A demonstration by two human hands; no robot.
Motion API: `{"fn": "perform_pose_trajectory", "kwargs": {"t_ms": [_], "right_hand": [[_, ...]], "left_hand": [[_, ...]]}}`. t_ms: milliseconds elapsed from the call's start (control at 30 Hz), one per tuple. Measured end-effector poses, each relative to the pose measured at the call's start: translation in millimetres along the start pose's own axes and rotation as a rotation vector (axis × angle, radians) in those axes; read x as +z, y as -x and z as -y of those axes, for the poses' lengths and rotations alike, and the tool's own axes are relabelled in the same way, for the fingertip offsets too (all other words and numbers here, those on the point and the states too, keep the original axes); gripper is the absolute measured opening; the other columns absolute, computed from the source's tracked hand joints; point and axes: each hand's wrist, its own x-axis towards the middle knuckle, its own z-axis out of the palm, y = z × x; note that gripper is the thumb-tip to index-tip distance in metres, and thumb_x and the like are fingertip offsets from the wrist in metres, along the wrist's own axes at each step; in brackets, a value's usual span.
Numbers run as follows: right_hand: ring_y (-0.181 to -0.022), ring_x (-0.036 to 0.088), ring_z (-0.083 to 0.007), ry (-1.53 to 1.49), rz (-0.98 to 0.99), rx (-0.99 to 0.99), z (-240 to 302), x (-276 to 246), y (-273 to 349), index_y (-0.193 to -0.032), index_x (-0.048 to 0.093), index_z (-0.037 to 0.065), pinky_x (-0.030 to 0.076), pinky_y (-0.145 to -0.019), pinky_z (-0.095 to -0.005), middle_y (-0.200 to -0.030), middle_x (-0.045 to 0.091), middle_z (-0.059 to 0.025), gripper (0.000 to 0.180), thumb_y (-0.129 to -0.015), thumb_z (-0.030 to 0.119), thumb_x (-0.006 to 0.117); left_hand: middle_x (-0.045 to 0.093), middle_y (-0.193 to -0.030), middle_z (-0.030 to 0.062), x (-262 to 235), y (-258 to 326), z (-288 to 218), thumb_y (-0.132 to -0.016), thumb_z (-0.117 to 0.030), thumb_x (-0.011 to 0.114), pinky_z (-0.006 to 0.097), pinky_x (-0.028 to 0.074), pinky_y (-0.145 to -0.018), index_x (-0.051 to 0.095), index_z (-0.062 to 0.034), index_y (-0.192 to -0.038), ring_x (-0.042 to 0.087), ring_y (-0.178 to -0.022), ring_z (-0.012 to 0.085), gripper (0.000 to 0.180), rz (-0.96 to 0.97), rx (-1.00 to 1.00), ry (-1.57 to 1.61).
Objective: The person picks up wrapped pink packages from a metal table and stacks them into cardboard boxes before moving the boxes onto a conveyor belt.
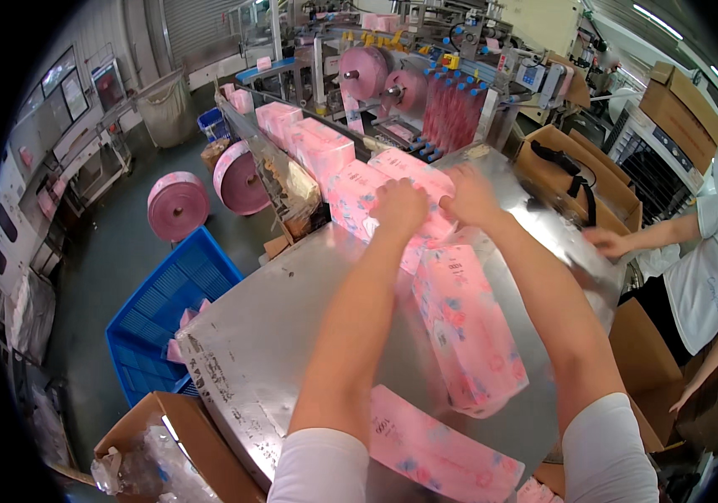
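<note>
- Left hand (403, 205): bent fingers grasp the pink packs (357, 191) beneath them.
- Right hand (470, 197), across at 3 o'clock: too blurred to tell whether its fingers grip or only press.
- Those packs sit toward the 12 o'clock end of the tabletop (279, 310); an uneven squeeze could dent the wrapping or let one slip.
- Loose pack (472, 331), 5 o'clock: a hasty pull could shove it into the lower pack (443, 444), 6 o'clock.
- Blue crate (145, 314), 8 o'clock; co-worker's hand (606, 242), 3 o'clock.
</note>
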Motion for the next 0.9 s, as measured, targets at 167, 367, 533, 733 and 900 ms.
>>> {"fn": "perform_pose_trajectory", "kwargs": {"t_ms": [167,367,533,733,900], "right_hand": [[-0.124,0.039,-0.0391,-0.183,0.347,0.264,-43.4,58.2,-25.1,-0.138,0.031,0.007,0.035,-0.101,-0.0395,-0.137,0.038,-0.0206,0.089,-0.071,0.057,0.061],[-0.118,0.045,-0.0415,-0.129,0.481,0.330,-42.6,21.2,7.5,-0.145,0.012,0.012,0.038,-0.098,-0.0424,-0.135,0.035,-0.0285,0.102,-0.067,0.048,0.068],[-0.112,0.049,-0.0415,-0.056,0.650,0.338,-31.8,-24.7,75.3,-0.146,0.007,0.016,0.042,-0.093,-0.0412,-0.131,0.038,-0.0271,0.103,-0.067,0.038,0.068],[-0.102,0.054,-0.0398,-0.085,0.648,0.166,4.3,-82.8,196.0,-0.146,0.013,0.018,0.045,-0.087,-0.0418,-0.120,0.046,-0.0237,0.096,-0.067,0.035,0.065],[-0.100,0.055,-0.0387,-0.164,0.797,0.137,75.2,-138.0,285.3,-0.144,0.017,0.013,0.046,-0.085,-0.0412,-0.115,0.050,-0.0225,0.091,-0.069,0.035,0.063]], "left_hand": [[0.033,-0.139,0.0091,33.5,-3.7,27.5,-0.084,-0.042,0.044,0.071,0.030,-0.092,0.050,-0.0112,-0.125,0.022,-0.133,0.0313,0.052,-0.110,0.160,-0.157],[0.044,-0.128,0.0082,-10.9,-9.3,55.9,-0.078,-0.043,0.051,0.064,0.038,-0.089,0.060,-0.0128,-0.113,0.035,-0.124,0.0277,0.047,0.048,0.179,-0.231],[0.046,-0.128,0.0102,-59.3,57.3,86.9,-0.070,-0.035,0.060,0.043,0.040,-0.095,0.063,-0.0078,-0.087,0.041,-0.118,0.0322,0.032,-0.020,0.265,-0.232],[0.045,-0.129,0.0161,-131.7,185.1,148.1,-0.062,-0.013,0.062,0.043,0.038,-0.096,0.060,-0.0035,-0.087,0.040,-0.116,0.0373,0.026,-0.076,0.382,-0.017],[0.044,-0.128,0.0194,-185.2,370.3,166.7,-0.063,-0.010,0.063,0.048,0.035,-0.097,0.059,-0.0048,-0.093,0.040,-0.116,0.0396,0.031,-0.146,0.104,-0.238]]}}
